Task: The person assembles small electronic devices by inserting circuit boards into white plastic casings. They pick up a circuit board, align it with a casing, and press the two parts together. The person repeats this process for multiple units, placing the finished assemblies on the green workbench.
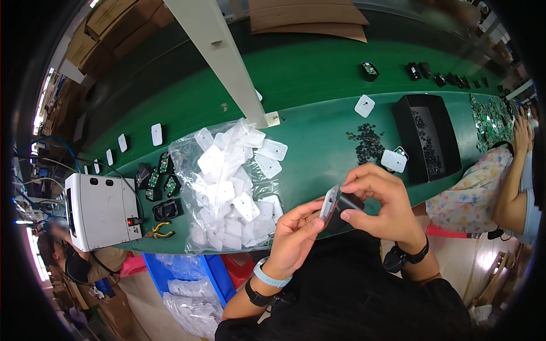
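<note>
My left hand grips a white plastic cover with rounded corners, held on edge. Close against it, my right hand pinches a black plastic housing; whether the two parts touch I cannot make out. To the left, a clear plastic bag lies spread with many loose white covers on it. Beyond my right hand are another white cover with a green board, a pile of small black parts and a lone white cover.
A black box with small black parts stands right. At left are a white machine, yellow-handled pliers and black housings with boards. A metal post rises mid-bench. A blue bin sits below; a co-worker's arm is right.
</note>
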The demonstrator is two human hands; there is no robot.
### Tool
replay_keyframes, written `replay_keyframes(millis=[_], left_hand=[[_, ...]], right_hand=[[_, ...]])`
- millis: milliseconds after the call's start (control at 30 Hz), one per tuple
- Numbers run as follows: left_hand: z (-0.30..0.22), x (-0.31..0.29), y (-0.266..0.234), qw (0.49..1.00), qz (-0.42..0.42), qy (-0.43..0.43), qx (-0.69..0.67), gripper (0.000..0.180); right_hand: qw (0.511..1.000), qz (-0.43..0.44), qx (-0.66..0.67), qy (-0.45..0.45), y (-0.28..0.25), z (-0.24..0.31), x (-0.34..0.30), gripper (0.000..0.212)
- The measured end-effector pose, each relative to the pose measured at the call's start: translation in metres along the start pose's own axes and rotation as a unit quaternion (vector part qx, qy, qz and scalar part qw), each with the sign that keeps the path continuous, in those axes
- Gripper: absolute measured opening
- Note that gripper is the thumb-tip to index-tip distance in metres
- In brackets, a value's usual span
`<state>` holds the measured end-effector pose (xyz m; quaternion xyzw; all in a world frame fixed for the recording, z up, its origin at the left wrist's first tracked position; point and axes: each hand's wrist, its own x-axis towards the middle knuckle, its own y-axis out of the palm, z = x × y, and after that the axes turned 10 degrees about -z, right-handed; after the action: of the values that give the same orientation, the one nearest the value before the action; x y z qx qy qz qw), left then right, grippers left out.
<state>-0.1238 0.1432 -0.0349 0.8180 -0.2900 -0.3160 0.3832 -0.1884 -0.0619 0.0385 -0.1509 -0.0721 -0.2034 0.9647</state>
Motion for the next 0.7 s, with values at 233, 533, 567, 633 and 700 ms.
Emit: replay_keyframes(millis=[233,533,567,633,700], left_hand=[[-0.001,-0.0005,0.0082,0.999,-0.009,0.016,0.031,0.032],[-0.0026,-0.0004,0.0069,0.994,-0.014,0.038,0.1,0.032],[-0.0025,-0.0006,0.0074,0.993,-0.009,0.054,0.109,0.033],[-0.0026,-0.0005,0.0079,0.989,-0.003,0.083,0.123,0.034],[-0.0025,-0.0005,0.0076,0.985,-0.003,0.109,0.132,0.034]], right_hand=[[1.0,-0.009,-0.002,-0.019,0.0038,0.0005,-0.0008,0.033],[0.998,0.01,-0.036,-0.04,0.0032,0.0054,0.0018,0.031],[0.999,0.011,-0.032,-0.038,0.0029,0.0053,0.0016,0.031],[0.999,0.01,-0.024,-0.039,0.0032,0.0044,0.0013,0.031],[0.999,0.008,-0.015,-0.044,0.0047,0.0021,0.0008,0.03]])
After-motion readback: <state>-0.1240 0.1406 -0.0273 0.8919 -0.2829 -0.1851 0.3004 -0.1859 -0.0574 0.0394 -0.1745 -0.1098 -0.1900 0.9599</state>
